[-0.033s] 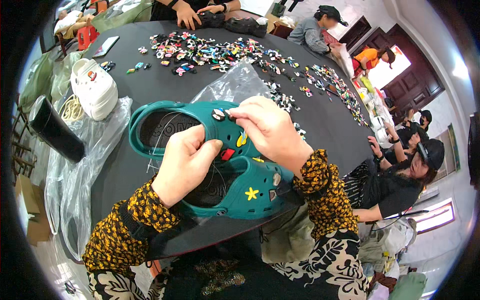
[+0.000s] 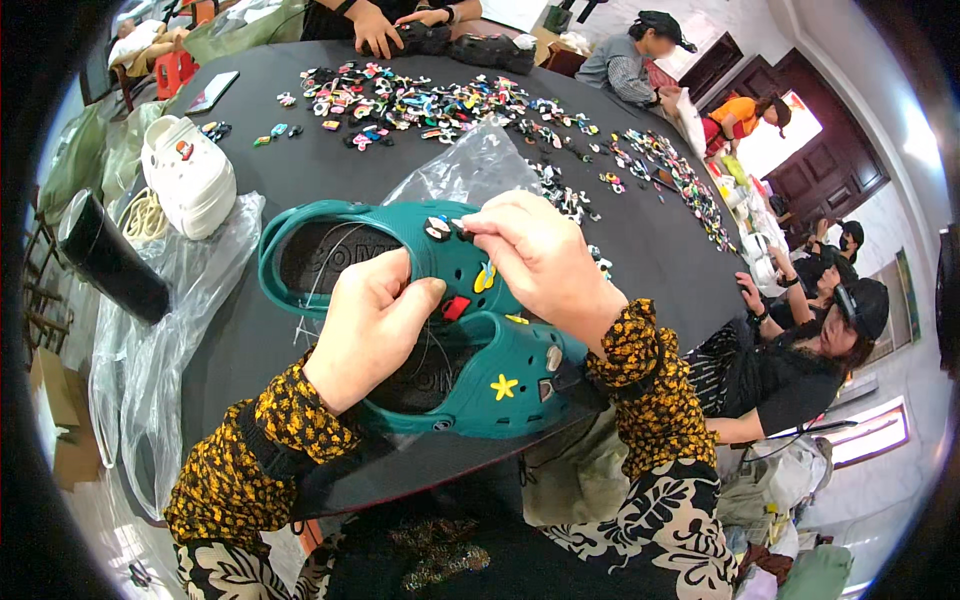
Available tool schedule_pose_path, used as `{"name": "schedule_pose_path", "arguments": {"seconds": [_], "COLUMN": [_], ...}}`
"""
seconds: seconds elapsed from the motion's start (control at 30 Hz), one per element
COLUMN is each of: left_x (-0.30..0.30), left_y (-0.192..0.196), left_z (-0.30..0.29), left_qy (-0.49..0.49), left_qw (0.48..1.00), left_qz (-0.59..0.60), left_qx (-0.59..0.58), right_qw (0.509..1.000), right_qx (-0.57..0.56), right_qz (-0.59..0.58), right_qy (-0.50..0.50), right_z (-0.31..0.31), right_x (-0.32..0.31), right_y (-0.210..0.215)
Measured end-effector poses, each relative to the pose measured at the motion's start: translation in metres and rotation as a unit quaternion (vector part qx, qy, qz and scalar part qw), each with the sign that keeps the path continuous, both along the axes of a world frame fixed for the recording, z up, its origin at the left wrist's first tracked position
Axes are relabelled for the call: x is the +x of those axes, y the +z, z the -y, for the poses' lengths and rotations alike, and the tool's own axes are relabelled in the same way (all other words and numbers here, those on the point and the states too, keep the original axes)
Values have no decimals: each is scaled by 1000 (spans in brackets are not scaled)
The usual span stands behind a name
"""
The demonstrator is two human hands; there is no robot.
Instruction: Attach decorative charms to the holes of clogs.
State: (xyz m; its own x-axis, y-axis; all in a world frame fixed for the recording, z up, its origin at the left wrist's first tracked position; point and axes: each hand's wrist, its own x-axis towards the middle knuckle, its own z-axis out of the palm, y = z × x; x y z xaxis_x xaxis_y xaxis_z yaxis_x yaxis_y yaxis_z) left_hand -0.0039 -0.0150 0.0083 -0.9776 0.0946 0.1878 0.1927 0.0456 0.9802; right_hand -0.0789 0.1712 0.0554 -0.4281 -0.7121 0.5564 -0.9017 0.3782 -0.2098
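Two teal clogs lie side by side in front of me, toes to the right. My left hand (image 2: 375, 325) is closed on the opening edge of the far clog (image 2: 345, 212), thumb pressed along the rim. My right hand (image 2: 535, 250) pinches a small black-and-white charm (image 2: 462, 230) against the top of that clog. Beside it sit a black-and-white charm (image 2: 438, 229), a yellow-and-blue charm (image 2: 485, 277) and a red charm (image 2: 456, 307). The near clog (image 2: 470, 405) carries a yellow starfish charm (image 2: 503, 386). A thin clear tie crosses the clogs' openings.
Many loose charms (image 2: 420, 100) spread over the dark table (image 2: 300, 165). Left are a white clog (image 2: 190, 180), a black cylinder (image 2: 112, 258), clear plastic (image 2: 150, 370) and a phone (image 2: 212, 92). A clear bag (image 2: 465, 165) lies behind the teal clogs. Other people sit around the table.
My right fingertips have shifted very slightly at the charm. My left hand and both clogs look the same.
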Motion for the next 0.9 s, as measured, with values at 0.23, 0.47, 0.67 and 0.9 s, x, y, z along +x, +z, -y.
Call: {"name": "schedule_pose_path", "arguments": {"seconds": [0.23, 0.47, 0.67, 0.9], "left_x": [1, 0, 1, -3], "left_y": [-1, -5, -2, -7], "left_z": [0, -1, 0, 3], "left_qy": [22, 62, 52, 25], "left_qw": [999, 985, 988, 993], "left_qz": [-16, -95, -84, -24], "left_qx": [-27, -128, -121, -116], "right_qw": [987, 987, 993, 995], "right_qx": [94, 105, 34, 42], "right_qz": [-114, -79, 75, 26], "right_qy": [-67, -96, -83, -86], "right_z": [6, 13, 6, 5], "right_x": [17, 21, 12, 12], "right_y": [8, 2, -4, -8]}}
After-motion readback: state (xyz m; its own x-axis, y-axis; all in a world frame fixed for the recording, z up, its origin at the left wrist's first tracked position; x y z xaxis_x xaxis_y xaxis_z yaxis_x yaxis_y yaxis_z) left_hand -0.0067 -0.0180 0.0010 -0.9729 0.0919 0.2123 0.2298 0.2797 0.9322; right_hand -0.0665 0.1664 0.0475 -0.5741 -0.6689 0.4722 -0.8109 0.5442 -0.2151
